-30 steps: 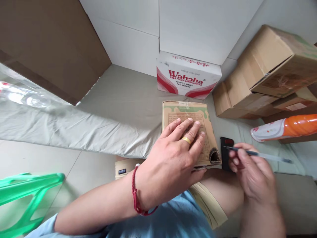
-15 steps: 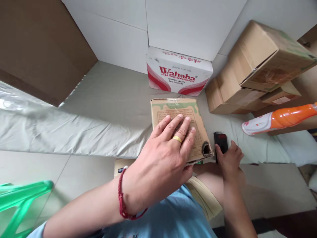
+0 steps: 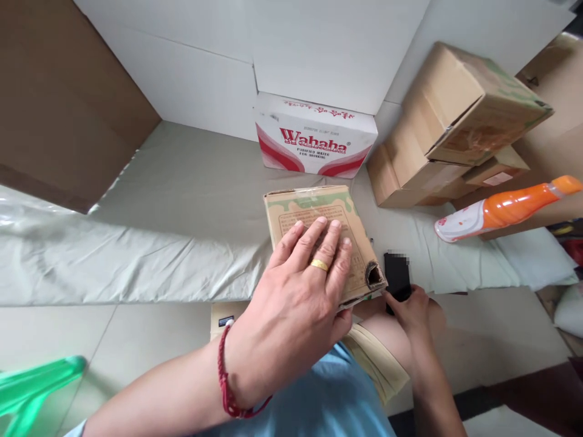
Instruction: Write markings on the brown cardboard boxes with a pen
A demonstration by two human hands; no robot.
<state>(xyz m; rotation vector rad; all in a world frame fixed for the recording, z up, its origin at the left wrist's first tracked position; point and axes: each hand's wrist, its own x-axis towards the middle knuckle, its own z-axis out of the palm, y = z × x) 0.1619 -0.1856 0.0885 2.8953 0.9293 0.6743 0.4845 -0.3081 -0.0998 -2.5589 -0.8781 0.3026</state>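
My left hand (image 3: 305,285), wearing a gold ring and a red braided bracelet, lies with its fingers stretched flat on a small cardboard box (image 3: 328,201) with green print. The thumb is by the box's near edge. A ragged hole (image 3: 374,275) shows at the box's near right corner. Just right of the box, my right hand (image 3: 413,309) grips the near end of a black phone (image 3: 398,276), thumb on one side and fingers on the other. The phone's far end is blurred out.
A white and red Wahaba-type water carton (image 3: 319,136) stands against the wall. Cardboard boxes (image 3: 449,115) are stacked at right, beside an orange bottle (image 3: 505,209). A large brown carton (image 3: 59,103) is at left on the cloth-covered surface (image 3: 191,176). Something green (image 3: 40,382) stands on the floor.
My right hand has closed around the near end of the phone and drawn it slightly nearer; before, its fingers were spread beside it. My left hand stays on the box. The view has shifted a little.
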